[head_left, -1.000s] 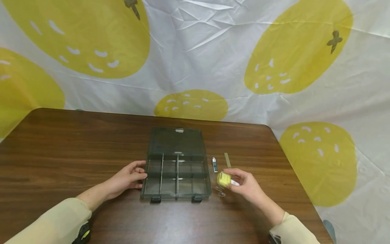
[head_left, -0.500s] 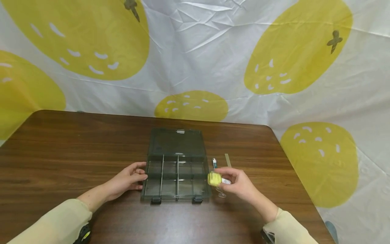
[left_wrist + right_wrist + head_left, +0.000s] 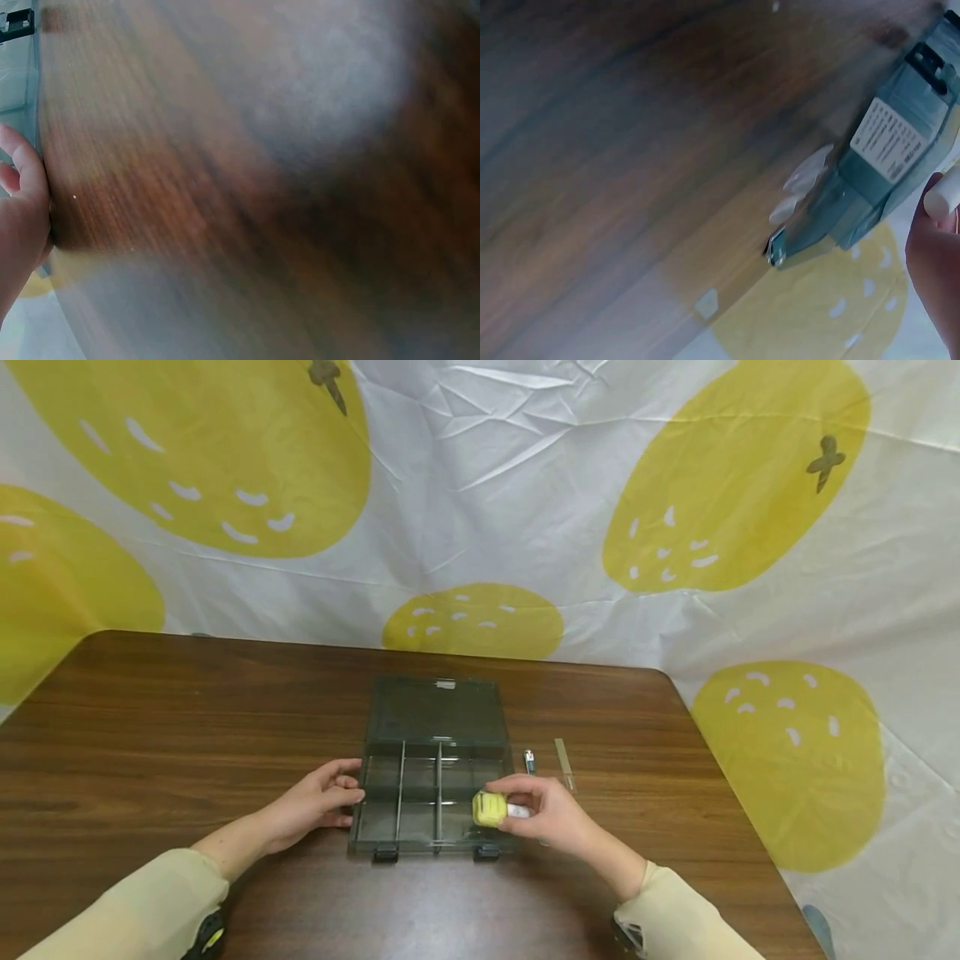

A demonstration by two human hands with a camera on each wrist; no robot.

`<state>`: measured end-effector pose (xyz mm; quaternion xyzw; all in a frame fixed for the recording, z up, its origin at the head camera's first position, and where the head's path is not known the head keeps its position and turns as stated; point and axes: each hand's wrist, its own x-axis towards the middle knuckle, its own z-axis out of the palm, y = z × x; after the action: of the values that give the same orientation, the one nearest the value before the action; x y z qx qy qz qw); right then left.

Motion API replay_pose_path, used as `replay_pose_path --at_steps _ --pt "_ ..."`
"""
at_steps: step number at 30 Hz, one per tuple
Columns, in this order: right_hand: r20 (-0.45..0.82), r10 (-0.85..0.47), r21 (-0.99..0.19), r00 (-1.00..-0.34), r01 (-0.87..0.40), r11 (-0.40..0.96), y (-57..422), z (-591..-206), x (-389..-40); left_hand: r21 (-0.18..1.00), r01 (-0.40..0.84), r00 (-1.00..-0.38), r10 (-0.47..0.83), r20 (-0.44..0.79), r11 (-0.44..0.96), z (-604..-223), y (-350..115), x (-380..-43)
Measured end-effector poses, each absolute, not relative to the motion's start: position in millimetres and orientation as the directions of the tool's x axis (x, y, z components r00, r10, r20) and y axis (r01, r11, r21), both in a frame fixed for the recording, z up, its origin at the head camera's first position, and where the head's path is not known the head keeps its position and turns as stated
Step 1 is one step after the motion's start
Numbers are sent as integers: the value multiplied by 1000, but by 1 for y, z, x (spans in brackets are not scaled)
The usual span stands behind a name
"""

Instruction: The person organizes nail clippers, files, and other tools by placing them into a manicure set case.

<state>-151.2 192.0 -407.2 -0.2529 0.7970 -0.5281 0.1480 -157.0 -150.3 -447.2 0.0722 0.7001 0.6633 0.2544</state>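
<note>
My right hand (image 3: 558,817) pinches a small yellow nail polish bottle (image 3: 489,808) with a white cap, tilted so the cap points right. The bottle is over the front right compartment of a smoky clear divider box (image 3: 378,820). In the right wrist view the white cap (image 3: 943,196) shows at the fingers, beside the box. The box's lid (image 3: 438,710) lies open toward the back. At the box's left wall, my left hand (image 3: 311,802) rests its fingertips and thumb against the side. The left wrist view shows this hand (image 3: 22,195) at the frame's edge.
Right of the box lie a nail clipper (image 3: 529,762) and a flat, pale nail file (image 3: 562,756). The right wrist view shows clear oval pieces (image 3: 808,171) on the table beside the box. A printed cloth (image 3: 487,510) hangs behind the brown table (image 3: 225,718).
My right hand has carried the nail polish bottle leftward, from beside the box to over its front right compartment. The left hand has stayed at the box's left side.
</note>
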Motion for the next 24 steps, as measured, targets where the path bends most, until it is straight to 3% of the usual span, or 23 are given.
replay_pose_path --at_steps 8,24 --pt "-19 -582 -911 -813 -226 346 180 -409 -151 965 -240 -857 444 -262 105 -447 -151 -157" --pt "-16 -591 -852 -806 -299 431 171 -414 -150 968 -237 -855 454 -251 89 -447 -149 -158"
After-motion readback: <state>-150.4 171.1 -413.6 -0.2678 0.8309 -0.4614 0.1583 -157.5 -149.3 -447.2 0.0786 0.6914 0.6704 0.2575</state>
